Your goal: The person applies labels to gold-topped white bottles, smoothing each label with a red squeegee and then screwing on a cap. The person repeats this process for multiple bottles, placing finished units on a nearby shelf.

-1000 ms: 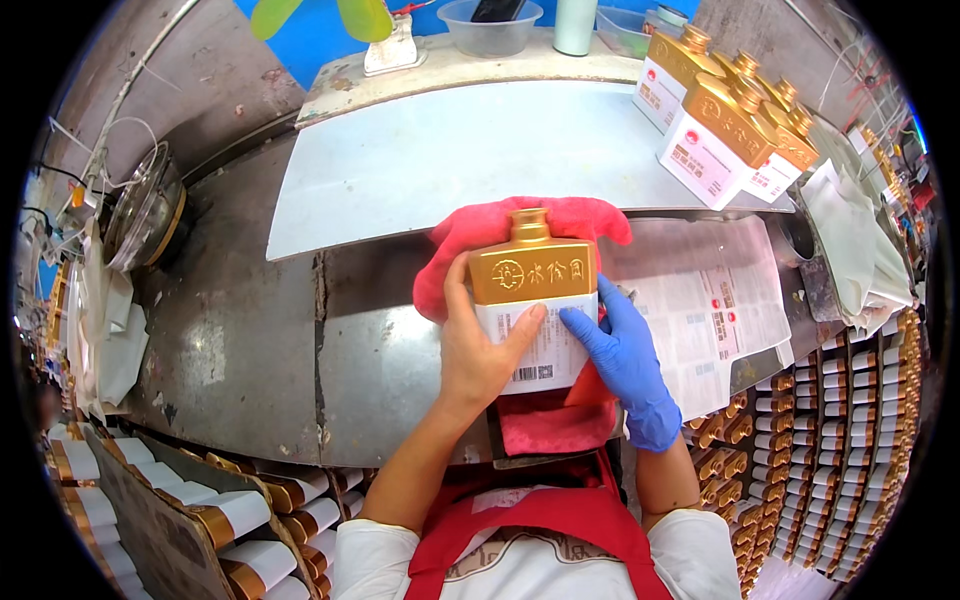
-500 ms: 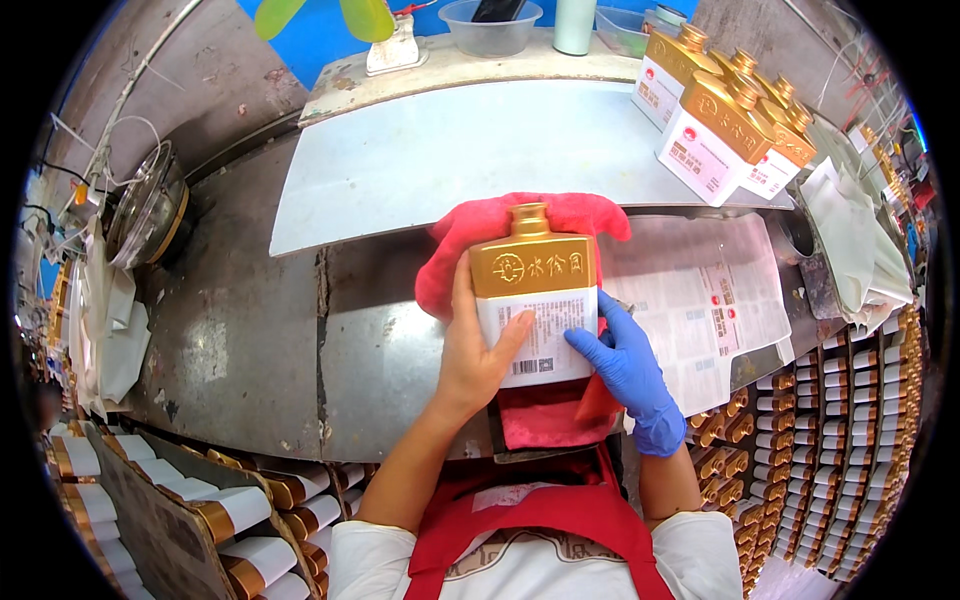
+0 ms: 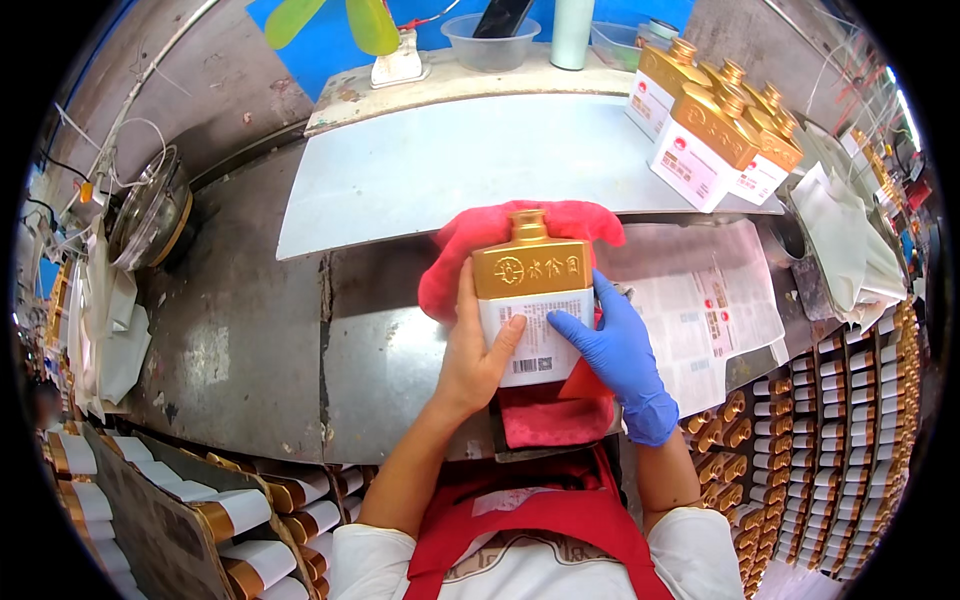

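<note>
A flat flask-shaped bottle (image 3: 533, 315), gold above and white below, is held upright in front of me over a red cloth (image 3: 450, 270). Bare, my left hand (image 3: 474, 350) grips its left side with the thumb on the white face. My right hand (image 3: 620, 355), in a blue glove, clasps the right side, its thumb pressing the printed label. Just under the right hand shows a red piece of material (image 3: 585, 383); whether the fingers hold it is hidden. Another red cloth (image 3: 555, 418) lies below the bottle at the table's near edge.
Several gold-and-white bottles (image 3: 705, 145) stand at the back right on a pale board (image 3: 440, 165). A sheet of printed labels (image 3: 700, 300) lies to the right. Racks of bottles (image 3: 830, 450) flank the metal table (image 3: 230, 330). Behind the board are a fan (image 3: 395, 55) and a plastic tub (image 3: 490, 48).
My right thumb has slid left and up across the label, and the gloved hand has shifted slightly left. The bottle stays in both hands, while the view has tilted a little.
</note>
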`<action>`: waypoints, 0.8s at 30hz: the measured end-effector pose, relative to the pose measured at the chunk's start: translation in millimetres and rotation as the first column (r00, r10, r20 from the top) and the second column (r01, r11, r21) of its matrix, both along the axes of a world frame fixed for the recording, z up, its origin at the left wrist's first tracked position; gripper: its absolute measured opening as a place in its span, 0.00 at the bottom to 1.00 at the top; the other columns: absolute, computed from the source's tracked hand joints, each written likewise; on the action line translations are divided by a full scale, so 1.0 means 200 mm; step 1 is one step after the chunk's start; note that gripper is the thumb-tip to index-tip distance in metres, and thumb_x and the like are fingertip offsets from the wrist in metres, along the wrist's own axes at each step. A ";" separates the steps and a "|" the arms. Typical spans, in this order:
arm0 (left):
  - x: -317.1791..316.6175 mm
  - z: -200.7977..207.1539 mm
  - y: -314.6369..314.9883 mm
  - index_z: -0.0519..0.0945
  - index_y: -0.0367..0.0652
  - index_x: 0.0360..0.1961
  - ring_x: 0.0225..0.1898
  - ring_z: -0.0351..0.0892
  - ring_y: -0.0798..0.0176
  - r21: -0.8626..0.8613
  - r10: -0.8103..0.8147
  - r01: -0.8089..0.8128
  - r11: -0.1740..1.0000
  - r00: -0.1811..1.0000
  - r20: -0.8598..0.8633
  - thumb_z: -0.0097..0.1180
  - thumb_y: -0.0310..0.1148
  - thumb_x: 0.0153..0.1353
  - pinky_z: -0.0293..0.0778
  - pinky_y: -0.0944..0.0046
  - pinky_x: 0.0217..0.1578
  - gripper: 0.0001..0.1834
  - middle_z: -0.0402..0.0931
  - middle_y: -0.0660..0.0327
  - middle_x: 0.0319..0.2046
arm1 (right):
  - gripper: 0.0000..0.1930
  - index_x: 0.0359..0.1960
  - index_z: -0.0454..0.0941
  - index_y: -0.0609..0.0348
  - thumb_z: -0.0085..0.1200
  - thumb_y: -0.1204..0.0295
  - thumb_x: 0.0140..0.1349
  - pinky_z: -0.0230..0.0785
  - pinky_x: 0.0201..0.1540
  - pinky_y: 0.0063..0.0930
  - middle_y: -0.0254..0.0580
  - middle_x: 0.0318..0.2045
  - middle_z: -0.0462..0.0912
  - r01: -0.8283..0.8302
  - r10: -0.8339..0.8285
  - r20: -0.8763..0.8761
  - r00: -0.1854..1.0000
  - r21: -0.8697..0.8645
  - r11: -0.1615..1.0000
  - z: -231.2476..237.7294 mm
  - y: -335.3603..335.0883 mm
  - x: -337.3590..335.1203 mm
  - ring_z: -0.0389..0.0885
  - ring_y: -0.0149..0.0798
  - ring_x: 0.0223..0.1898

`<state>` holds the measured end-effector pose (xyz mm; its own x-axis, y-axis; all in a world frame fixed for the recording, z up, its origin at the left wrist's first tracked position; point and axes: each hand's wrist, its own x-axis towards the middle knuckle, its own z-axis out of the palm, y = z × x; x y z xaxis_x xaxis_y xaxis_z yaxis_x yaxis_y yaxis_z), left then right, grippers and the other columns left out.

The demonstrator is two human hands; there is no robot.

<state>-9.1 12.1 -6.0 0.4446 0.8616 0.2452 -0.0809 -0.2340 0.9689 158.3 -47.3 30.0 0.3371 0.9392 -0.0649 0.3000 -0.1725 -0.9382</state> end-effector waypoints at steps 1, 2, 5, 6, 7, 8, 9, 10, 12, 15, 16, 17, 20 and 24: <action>0.00 -0.01 0.00 0.38 0.30 0.68 0.62 0.60 0.52 0.013 0.008 -0.008 1.000 1.000 -0.008 0.47 0.35 0.66 0.56 0.60 0.61 0.40 0.56 0.43 0.62 | 0.34 0.63 0.62 0.59 0.62 0.64 0.55 0.67 0.54 0.31 0.48 0.50 0.77 -0.004 0.003 -0.050 0.999 -0.007 1.000 0.00 0.01 0.00 0.76 0.38 0.51; 0.00 -0.02 0.01 0.38 0.30 0.68 0.62 0.60 0.51 0.026 0.009 -0.009 1.000 1.000 -0.010 0.47 0.35 0.66 0.56 0.60 0.61 0.40 0.56 0.43 0.62 | 0.34 0.63 0.62 0.59 0.62 0.64 0.55 0.67 0.54 0.31 0.48 0.49 0.77 -0.008 0.007 -0.100 0.995 -0.015 1.000 -0.01 0.01 0.00 0.76 0.38 0.51; -0.02 -0.04 0.02 0.38 0.29 0.68 0.62 0.60 0.49 0.046 0.014 -0.013 0.999 1.000 -0.021 0.47 0.36 0.66 0.56 0.59 0.61 0.40 0.56 0.42 0.62 | 0.32 0.61 0.65 0.60 0.61 0.65 0.56 0.68 0.53 0.29 0.46 0.49 0.78 -0.022 0.021 -0.049 0.999 -0.007 1.000 0.01 0.01 0.00 0.76 0.35 0.50; -0.02 -0.03 0.02 0.38 0.29 0.67 0.63 0.60 0.49 0.040 0.020 -0.019 0.999 0.999 -0.028 0.47 0.36 0.66 0.56 0.59 0.61 0.40 0.56 0.41 0.62 | 0.31 0.61 0.66 0.60 0.61 0.66 0.56 0.68 0.51 0.27 0.45 0.49 0.78 -0.001 0.000 -0.076 0.997 -0.018 1.000 0.00 0.01 0.01 0.76 0.34 0.49; -0.02 -0.03 0.01 0.38 0.29 0.67 0.63 0.60 0.48 0.035 0.020 -0.019 0.999 0.999 -0.031 0.47 0.36 0.66 0.55 0.58 0.61 0.40 0.56 0.41 0.62 | 0.29 0.60 0.67 0.60 0.60 0.66 0.57 0.68 0.50 0.25 0.44 0.49 0.78 0.026 -0.029 -0.099 0.995 -0.030 0.999 -0.02 0.02 0.04 0.76 0.32 0.47; -0.03 -0.03 0.02 0.37 0.29 0.67 0.63 0.59 0.48 0.059 0.010 -0.008 0.998 0.999 -0.031 0.46 0.36 0.66 0.55 0.58 0.62 0.40 0.57 0.41 0.62 | 0.28 0.59 0.68 0.61 0.60 0.67 0.57 0.69 0.49 0.24 0.43 0.49 0.78 0.051 -0.055 -0.121 0.991 -0.040 0.998 -0.03 0.02 0.08 0.76 0.31 0.45; -0.03 -0.04 0.02 0.37 0.29 0.67 0.63 0.59 0.48 0.082 0.001 0.002 0.997 0.999 -0.032 0.46 0.36 0.66 0.54 0.58 0.62 0.40 0.57 0.41 0.62 | 0.23 0.57 0.71 0.62 0.56 0.67 0.61 0.69 0.44 0.20 0.40 0.46 0.79 0.092 -0.103 -0.236 0.966 -0.057 0.994 -0.06 0.01 0.15 0.76 0.27 0.40; -0.04 -0.05 0.03 0.36 0.28 0.67 0.63 0.59 0.47 0.106 -0.010 0.013 0.994 0.999 -0.032 0.46 0.35 0.66 0.53 0.58 0.62 0.40 0.57 0.40 0.62 | 0.20 0.56 0.72 0.61 0.51 0.66 0.64 0.71 0.40 0.20 0.39 0.43 0.80 0.099 -0.109 -0.364 0.925 -0.046 0.994 -0.09 -0.01 0.25 0.76 0.28 0.35; -0.03 -0.01 0.01 0.35 0.28 0.67 0.63 0.58 0.47 0.068 -0.039 0.042 0.997 0.998 -0.052 0.45 0.35 0.66 0.51 0.57 0.63 0.41 0.57 0.40 0.62 | 0.19 0.55 0.72 0.60 0.49 0.65 0.65 0.73 0.39 0.23 0.38 0.39 0.80 -0.041 0.151 -0.959 0.240 0.145 0.989 -0.27 -0.10 0.51 0.78 0.30 0.35; -0.04 -0.01 0.00 0.33 0.27 0.67 0.63 0.58 0.47 0.061 -0.042 0.047 0.997 0.997 -0.069 0.45 0.34 0.66 0.48 0.57 0.64 0.41 0.57 0.39 0.62 | 0.19 0.55 0.70 0.58 0.50 0.67 0.63 0.76 0.39 0.25 0.37 0.39 0.79 0.268 -0.313 -0.928 0.203 -0.255 0.929 -0.26 -0.17 0.42 0.79 0.31 0.36; -0.04 -0.02 0.00 0.33 0.27 0.67 0.63 0.58 0.46 0.062 -0.054 0.058 0.996 0.997 -0.063 0.45 0.34 0.66 0.48 0.57 0.64 0.41 0.56 0.39 0.62 | 0.20 0.56 0.70 0.58 0.51 0.68 0.63 0.76 0.40 0.25 0.37 0.39 0.79 0.290 -0.278 -0.918 0.283 -0.194 0.937 -0.26 -0.22 0.42 0.79 0.31 0.36; -0.04 -0.02 -0.01 0.32 0.27 0.67 0.63 0.58 0.46 0.068 -0.054 0.058 0.996 0.997 -0.059 0.45 0.34 0.66 0.47 0.57 0.64 0.42 0.56 0.39 0.62 | 0.20 0.56 0.69 0.58 0.51 0.69 0.62 0.77 0.41 0.25 0.37 0.39 0.79 0.299 -0.239 -0.903 0.356 -0.132 0.945 -0.28 -0.27 0.43 0.79 0.31 0.37; -0.04 -0.02 -0.01 0.32 0.27 0.67 0.63 0.58 0.46 0.067 -0.060 0.064 0.996 0.997 -0.048 0.45 0.34 0.66 0.46 0.57 0.64 0.42 0.56 0.39 0.62 | 0.22 0.57 0.68 0.58 0.53 0.74 0.59 0.75 0.39 0.22 0.36 0.40 0.77 0.408 -0.246 -0.843 0.478 -0.035 0.912 -0.21 -0.32 0.44 0.78 0.30 0.37; -0.04 -0.02 -0.01 0.31 0.27 0.67 0.63 0.59 0.46 0.043 -0.064 0.066 0.997 0.997 -0.040 0.41 0.36 0.67 0.46 0.57 0.64 0.40 0.56 0.39 0.62 | 0.23 0.56 0.68 0.59 0.53 0.76 0.57 0.68 0.46 0.21 0.33 0.39 0.75 0.478 -0.395 -0.356 0.847 0.185 0.859 -0.01 -0.21 0.14 0.74 0.28 0.39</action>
<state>-17.4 10.9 -10.4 0.5093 0.8192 0.2636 -0.0602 -0.2717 0.9605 186.7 -89.8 27.9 0.7194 0.6945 -0.0054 -0.0464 0.0403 -0.9981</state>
